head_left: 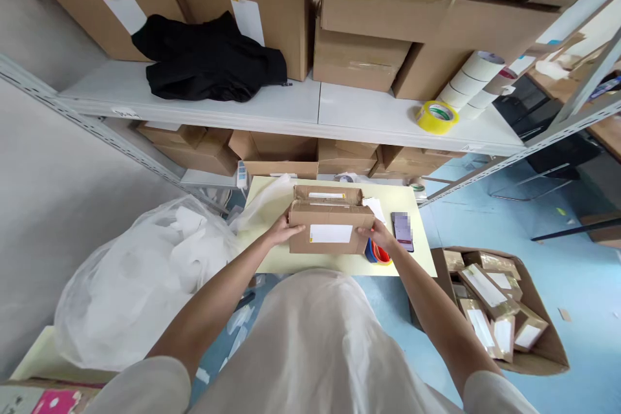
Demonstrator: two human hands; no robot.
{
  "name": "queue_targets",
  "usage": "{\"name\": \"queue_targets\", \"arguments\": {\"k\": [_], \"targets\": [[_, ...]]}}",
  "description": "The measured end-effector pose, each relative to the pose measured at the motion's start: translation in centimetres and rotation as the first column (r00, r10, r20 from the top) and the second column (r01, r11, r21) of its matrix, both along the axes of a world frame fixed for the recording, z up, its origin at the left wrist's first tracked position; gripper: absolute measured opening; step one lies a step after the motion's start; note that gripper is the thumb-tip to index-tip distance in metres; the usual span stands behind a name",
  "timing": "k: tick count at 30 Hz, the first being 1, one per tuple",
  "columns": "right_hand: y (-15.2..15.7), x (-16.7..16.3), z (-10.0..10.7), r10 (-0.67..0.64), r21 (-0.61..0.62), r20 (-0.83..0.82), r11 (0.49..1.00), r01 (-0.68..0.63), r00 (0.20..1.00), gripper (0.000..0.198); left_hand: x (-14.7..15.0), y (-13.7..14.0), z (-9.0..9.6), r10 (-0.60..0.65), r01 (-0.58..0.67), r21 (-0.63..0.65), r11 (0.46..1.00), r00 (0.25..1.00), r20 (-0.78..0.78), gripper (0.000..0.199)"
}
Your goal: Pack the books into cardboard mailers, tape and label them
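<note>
A brown cardboard box (299, 243) with a white label on its near face is held between both hands over the pale yellow table (272, 265). My left hand (284, 230) grips its left end, thumb on the front. At the right end, my right hand (379, 235) holds it the same way. Directly behind it is another cardboard box (301, 193), also labelled; whether the two touch is unclear. Blue and red tape rolls (378, 252) lie under my right hand, partly hidden. A phone (402, 231) and white paper (374, 207) lie to the right.
Above the table runs a grey shelf (272, 107) with large cartons, a black garment (208, 58) and a yellow tape roll (436, 118). A bulky clear bag of white packing material (140, 284) stands left. On the floor at right, an open carton (548, 352) holds several small labelled boxes.
</note>
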State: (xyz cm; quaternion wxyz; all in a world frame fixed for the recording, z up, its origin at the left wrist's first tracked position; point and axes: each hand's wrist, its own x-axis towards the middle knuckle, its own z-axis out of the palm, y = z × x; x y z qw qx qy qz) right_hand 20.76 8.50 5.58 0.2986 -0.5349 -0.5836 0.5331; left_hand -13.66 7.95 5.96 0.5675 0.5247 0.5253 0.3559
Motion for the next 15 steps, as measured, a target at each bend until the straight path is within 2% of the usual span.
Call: {"name": "queue_targets", "arguments": {"k": [3,6,11,15], "targets": [[0.2,-0.2,0.8,-0.062,-0.113,-0.139,0.992,0.046,0.988,0.057,0.2,0.2,0.7,0.074,-0.071,-0.067,0.995,0.997,0.031,0.073],[-0.2,-0.6,1.4,-0.121,-0.168,-0.166,0.981,0.093,0.979,0.057,0.4,-0.1,0.7,0.130,-0.125,-0.078,0.989,0.990,0.059,0.071],[-0.6,-1.4,1.8,-0.187,-0.148,-0.130,0.975,0.167,0.974,0.052,0.5,-0.8,0.4,0.237,-0.230,-0.112,0.967,0.970,0.057,0.069],[-0.1,-2.1,1.5,-0.224,-0.153,-0.038,0.964,0.216,0.974,0.052,0.7,-0.9,0.6,0.309,-0.298,-0.161,0.941,0.950,0.046,0.062]]}}
